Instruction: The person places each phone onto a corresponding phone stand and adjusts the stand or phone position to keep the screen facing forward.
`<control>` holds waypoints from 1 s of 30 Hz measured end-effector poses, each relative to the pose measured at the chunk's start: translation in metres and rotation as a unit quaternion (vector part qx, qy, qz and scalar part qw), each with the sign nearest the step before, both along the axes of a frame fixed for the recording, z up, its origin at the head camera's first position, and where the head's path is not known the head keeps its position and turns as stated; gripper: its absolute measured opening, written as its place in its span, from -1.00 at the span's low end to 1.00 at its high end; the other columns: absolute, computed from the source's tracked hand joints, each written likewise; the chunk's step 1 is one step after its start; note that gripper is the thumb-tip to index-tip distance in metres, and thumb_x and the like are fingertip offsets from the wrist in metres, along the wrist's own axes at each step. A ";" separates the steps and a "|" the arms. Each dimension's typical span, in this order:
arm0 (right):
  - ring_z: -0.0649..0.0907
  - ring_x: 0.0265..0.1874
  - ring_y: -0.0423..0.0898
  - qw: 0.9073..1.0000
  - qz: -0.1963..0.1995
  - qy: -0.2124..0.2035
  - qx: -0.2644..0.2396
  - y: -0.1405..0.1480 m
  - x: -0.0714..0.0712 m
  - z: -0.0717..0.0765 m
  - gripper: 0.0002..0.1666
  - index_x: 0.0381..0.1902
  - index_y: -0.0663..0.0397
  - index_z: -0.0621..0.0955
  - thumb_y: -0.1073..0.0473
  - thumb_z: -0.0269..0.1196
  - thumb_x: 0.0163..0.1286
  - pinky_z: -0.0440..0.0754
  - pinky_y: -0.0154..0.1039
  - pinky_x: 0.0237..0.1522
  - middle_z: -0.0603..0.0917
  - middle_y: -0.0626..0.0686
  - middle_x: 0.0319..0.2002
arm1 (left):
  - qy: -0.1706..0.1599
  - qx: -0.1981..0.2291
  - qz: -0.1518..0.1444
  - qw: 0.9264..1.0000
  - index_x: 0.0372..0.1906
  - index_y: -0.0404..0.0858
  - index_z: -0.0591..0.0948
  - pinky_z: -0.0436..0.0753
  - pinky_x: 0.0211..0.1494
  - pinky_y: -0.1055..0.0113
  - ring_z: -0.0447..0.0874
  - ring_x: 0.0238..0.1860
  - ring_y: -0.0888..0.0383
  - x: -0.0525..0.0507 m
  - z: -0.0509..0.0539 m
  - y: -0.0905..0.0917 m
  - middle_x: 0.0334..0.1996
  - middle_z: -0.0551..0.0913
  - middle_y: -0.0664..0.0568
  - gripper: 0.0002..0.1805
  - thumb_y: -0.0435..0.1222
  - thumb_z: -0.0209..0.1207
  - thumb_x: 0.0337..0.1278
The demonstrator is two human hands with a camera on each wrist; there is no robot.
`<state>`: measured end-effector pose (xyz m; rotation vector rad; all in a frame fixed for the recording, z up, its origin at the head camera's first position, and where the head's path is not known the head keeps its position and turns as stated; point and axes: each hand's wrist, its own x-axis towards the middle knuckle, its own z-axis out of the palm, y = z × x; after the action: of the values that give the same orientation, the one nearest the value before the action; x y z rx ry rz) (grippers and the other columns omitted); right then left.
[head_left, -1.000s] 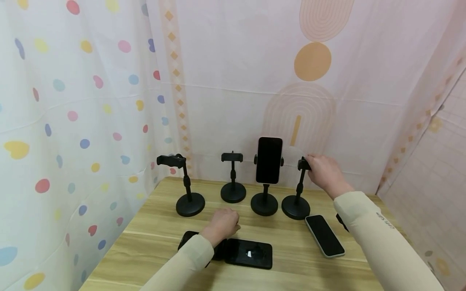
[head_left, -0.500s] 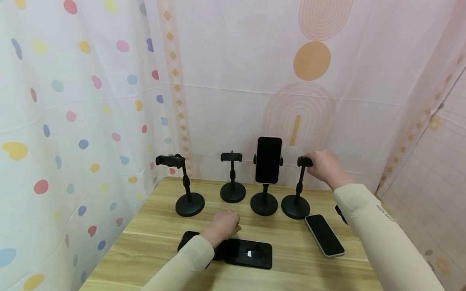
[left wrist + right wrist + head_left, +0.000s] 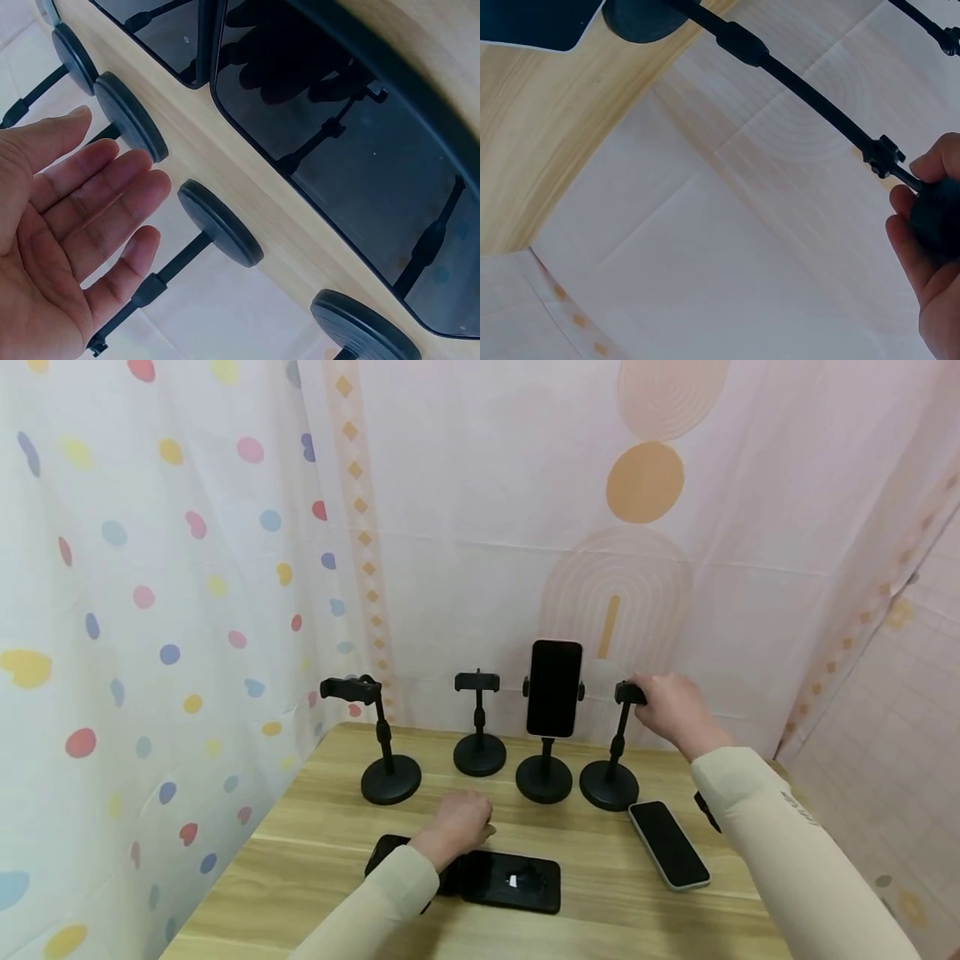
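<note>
The right hand [image 3: 672, 713] gripped the far-right stand [image 3: 617, 747] by its clamp [image 3: 628, 693], seemingly for steadiness; the left hand [image 3: 456, 825] hung empty.

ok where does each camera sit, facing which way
Head: on the head, facing forward, down at the table; shows sleeves, left grip, right grip.
Left wrist: worn there, facing phones and stand bases; shows left grip.
Right wrist: worn there, facing the held stand; shows right grip.
Head and right wrist share that stand.

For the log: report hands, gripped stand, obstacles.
Right hand grips clamp of rightmost stand. Left hand holds nothing. No phone mounted there. Possible obstacle: pale-edged phone near base.
</note>
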<state>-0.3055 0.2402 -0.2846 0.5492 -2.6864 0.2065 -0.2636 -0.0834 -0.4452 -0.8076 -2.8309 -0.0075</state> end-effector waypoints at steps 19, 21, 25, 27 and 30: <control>0.65 -0.08 0.32 0.999 -0.034 0.001 -0.009 0.007 0.005 -0.004 -0.32 0.31 0.41 0.43 0.34 0.30 0.23 0.62 0.17 -0.15 0.56 0.40 0.15 | -0.020 0.000 0.001 1.000 -0.72 -0.11 0.56 0.57 -0.47 0.24 0.51 -0.61 0.18 -0.001 0.001 0.004 -0.68 0.50 0.12 -0.63 -0.19 0.38 0.13; 0.64 -0.05 0.33 0.999 -0.039 -0.002 -0.013 0.009 0.006 -0.004 -0.31 0.33 0.40 0.41 0.33 0.31 0.24 0.61 0.18 -0.14 0.54 0.41 0.17 | -0.020 -0.001 0.001 1.000 -0.73 -0.12 0.56 0.57 -0.47 0.25 0.51 -0.62 0.19 -0.001 0.001 0.004 -0.69 0.50 0.12 -0.63 -0.20 0.38 0.13; 0.63 -0.02 0.34 0.999 -0.051 -0.005 -0.017 0.016 0.008 -0.005 -0.29 0.34 0.39 0.39 0.31 0.30 0.26 0.60 0.20 -0.13 0.53 0.41 0.19 | -0.023 -0.002 0.001 1.000 -0.73 -0.12 0.56 0.57 -0.47 0.25 0.50 -0.62 0.19 -0.001 0.002 0.005 -0.69 0.50 0.12 -0.62 -0.20 0.39 0.13; 0.63 -0.01 0.34 0.998 -0.056 -0.009 -0.018 0.020 0.010 -0.005 -0.29 0.35 0.41 0.38 0.30 0.29 0.26 0.59 0.20 -0.12 0.52 0.42 0.19 | -0.024 -0.002 0.001 1.000 -0.72 -0.12 0.56 0.56 -0.47 0.25 0.49 -0.62 0.19 0.000 0.002 0.006 -0.69 0.50 0.12 -0.63 -0.20 0.39 0.13; 0.61 0.01 0.35 0.998 -0.064 -0.017 -0.018 0.025 0.012 -0.005 -0.27 0.36 0.40 0.37 0.26 0.30 0.28 0.60 0.20 -0.12 0.51 0.42 0.21 | -0.024 -0.002 0.000 1.000 -0.73 -0.11 0.57 0.56 -0.49 0.26 0.48 -0.63 0.20 -0.001 0.001 0.007 -0.70 0.49 0.14 -0.63 -0.19 0.39 0.13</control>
<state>-0.2932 0.2650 -0.2901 0.3636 -2.7339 0.2311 -0.2642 -0.0766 -0.4446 -0.8190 -2.8759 -0.0205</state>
